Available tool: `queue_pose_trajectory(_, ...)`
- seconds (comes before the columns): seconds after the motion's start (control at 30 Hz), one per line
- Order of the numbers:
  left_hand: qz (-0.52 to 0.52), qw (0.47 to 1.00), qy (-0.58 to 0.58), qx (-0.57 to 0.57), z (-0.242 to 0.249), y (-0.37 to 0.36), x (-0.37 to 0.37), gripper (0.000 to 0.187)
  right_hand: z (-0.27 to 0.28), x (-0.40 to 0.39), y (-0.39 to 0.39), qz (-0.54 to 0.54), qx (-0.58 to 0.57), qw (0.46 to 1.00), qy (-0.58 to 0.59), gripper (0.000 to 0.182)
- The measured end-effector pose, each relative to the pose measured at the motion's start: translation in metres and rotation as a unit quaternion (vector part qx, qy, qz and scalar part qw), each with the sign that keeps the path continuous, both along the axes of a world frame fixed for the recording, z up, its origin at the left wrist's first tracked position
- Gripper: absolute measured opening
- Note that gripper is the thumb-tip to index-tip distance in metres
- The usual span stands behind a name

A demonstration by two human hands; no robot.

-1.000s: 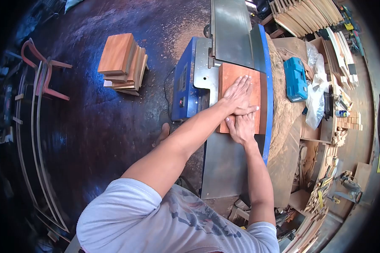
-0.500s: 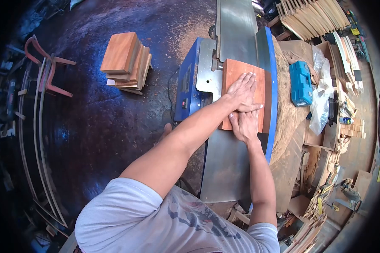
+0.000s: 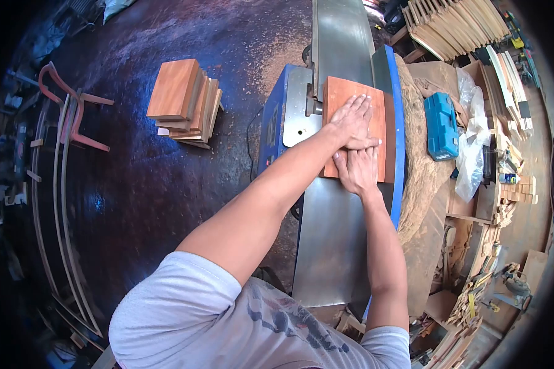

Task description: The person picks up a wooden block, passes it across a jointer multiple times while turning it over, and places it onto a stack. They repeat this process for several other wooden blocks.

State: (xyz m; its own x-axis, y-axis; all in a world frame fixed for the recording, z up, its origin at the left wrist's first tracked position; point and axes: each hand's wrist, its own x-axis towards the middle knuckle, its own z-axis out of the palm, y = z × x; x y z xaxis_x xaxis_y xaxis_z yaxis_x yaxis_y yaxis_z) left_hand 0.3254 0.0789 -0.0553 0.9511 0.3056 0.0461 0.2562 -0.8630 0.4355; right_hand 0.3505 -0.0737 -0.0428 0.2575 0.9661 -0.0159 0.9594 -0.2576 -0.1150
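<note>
Inspection finds the board (image 3: 332, 166) at about one o'clock, flat on the machine bed (image 3: 331, 240), advanced toward twelve since a second ago. Both hands have travelled with it, so the push appears steady. The left hand (image 3: 352, 118) lies spread, palm down, across the board; the right hand (image 3: 358, 171) presses flat just behind, thumb out. The stack (image 3: 173, 89) stands at eleven, the blue case (image 3: 441, 126) at two.

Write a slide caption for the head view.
Left hand and right hand on a reddish board atop a metal bed, stacked boards to the left.
</note>
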Motion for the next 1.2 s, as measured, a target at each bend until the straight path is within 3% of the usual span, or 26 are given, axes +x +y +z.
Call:
queue_pose_trajectory(0.3, 0.009, 1.0, -0.01, 0.01, -0.003, 0.04, 0.027, 0.104, -0.005, 0.026, 0.04, 0.015, 0.026, 0.999, -0.023, 0.068)
queue_pose_trajectory(0.4, 0.011, 0.999, -0.018, 0.027, -0.006, 0.051, 0.033, 0.104, 0.001, 0.03, 0.051, 0.006, -0.03, 0.999, -0.037, 0.069)
queue_pose_trajectory(0.53, 0.017, 1.0, -0.021, -0.004, -0.01, 0.066, 0.042, 0.105, -0.007, 0.039, 0.064, 0.014, 0.016, 0.999, -0.041, 0.07)
queue_pose_trajectory(0.93, 0.037, 0.998, -0.043, -0.01, -0.01, 0.098, 0.061, 0.102, -0.005, 0.06, 0.101, 0.004, -0.056, 0.997, -0.044, 0.073)
queue_pose_trajectory(1.2, 0.027, 0.999, -0.009, 0.02, -0.017, 0.123, 0.08, 0.099, -0.001, 0.07, 0.123, 0.005, -0.041, 0.999, -0.034, 0.075)
